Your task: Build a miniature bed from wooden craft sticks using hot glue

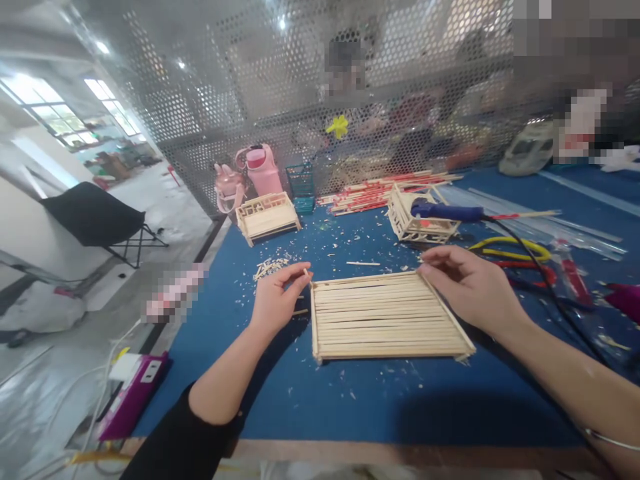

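Observation:
A flat panel of light wooden sticks point(380, 313), laid side by side within a stick frame, lies on the blue table in front of me. At its far left corner, my left hand point(277, 293) pinches a short wooden stick point(307, 271) between thumb and forefinger. My right hand point(467, 283) is at the far right corner, thumb and forefinger closed on the panel's edge there. A heap of short stick pieces point(273, 267) lies beyond my left hand. One loose stick point(363, 263) rests just behind the panel.
Behind stand a small stick-built bench point(270, 220), a pink bottle point(263, 173) and red-and-cream sticks point(380, 192). A blue glue gun point(450, 211) lies on another stick frame point(400, 223); its black cable passes my right arm. Yellow-handled pliers point(520, 245) and a purple power strip point(135, 393) flank the table.

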The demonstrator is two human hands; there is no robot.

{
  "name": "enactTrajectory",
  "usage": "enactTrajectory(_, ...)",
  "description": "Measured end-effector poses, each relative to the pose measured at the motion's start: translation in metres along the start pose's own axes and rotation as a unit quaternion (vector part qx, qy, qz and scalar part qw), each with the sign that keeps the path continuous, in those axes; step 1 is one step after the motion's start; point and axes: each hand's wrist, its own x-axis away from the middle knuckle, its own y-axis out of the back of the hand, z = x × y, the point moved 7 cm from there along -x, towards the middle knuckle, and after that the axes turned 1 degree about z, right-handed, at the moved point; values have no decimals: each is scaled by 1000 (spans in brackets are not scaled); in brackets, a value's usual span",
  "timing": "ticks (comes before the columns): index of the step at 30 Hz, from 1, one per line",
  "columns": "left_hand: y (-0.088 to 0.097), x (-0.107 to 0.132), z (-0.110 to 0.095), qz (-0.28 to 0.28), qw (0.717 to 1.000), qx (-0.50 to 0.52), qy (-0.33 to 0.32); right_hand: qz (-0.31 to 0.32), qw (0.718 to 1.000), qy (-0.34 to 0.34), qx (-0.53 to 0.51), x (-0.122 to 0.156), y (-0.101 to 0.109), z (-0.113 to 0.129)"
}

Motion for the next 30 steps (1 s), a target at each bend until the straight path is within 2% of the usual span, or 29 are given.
enactTrajectory(14, 1, 1, -2, -14, 1000, -20, -3, 17, 1000, -12, 17, 2, -2, 2)
enactTrajectory(22, 2, 1, -5, -30, 999, -46, 1, 11, 999, -30, 28, 1, -5, -9)
enactTrajectory(25, 3, 1, -6, -33, 998, -53, -1, -15, 998, -36, 56, -4, 10, -3)
enactTrajectory(27, 4, 1, -7, -38, 998, -59, -5, -27, 993, -22, 112, -3, 27, 11)
enactTrajectory(30, 4, 2, -9, -42, 997, -69, -12, -4, 984, -7, 180, 17, 46, 29)
